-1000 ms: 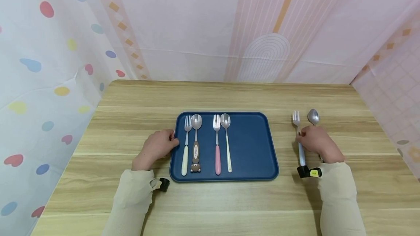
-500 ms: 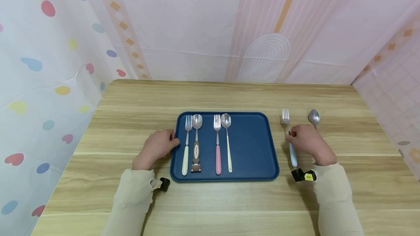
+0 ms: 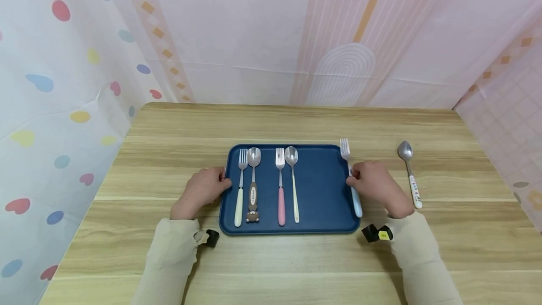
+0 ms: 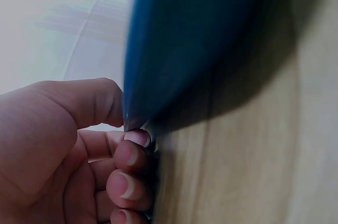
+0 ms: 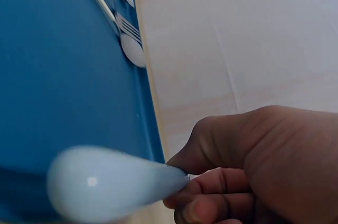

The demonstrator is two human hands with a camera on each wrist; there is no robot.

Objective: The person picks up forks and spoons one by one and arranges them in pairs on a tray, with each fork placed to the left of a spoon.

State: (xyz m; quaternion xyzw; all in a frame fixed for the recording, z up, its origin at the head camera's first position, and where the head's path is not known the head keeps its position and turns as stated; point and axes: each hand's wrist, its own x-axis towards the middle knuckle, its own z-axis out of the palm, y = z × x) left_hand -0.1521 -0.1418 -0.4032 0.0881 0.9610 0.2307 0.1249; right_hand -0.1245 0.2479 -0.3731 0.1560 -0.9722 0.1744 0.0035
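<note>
Pale wood-grain tabletop spans the lower frame. Left of centre, my left hand pinches the rim of the navy tray; right of centre, my right hand, fingers clamped on the light-blue-handled fork, holds it over the tray's right edge. Beyond, printed curtains fill the upper frame, hearts and spots at left.

There are three forks, three spoons, one tray, one table, two hands, two sleeves and two wrist cameras.
</note>
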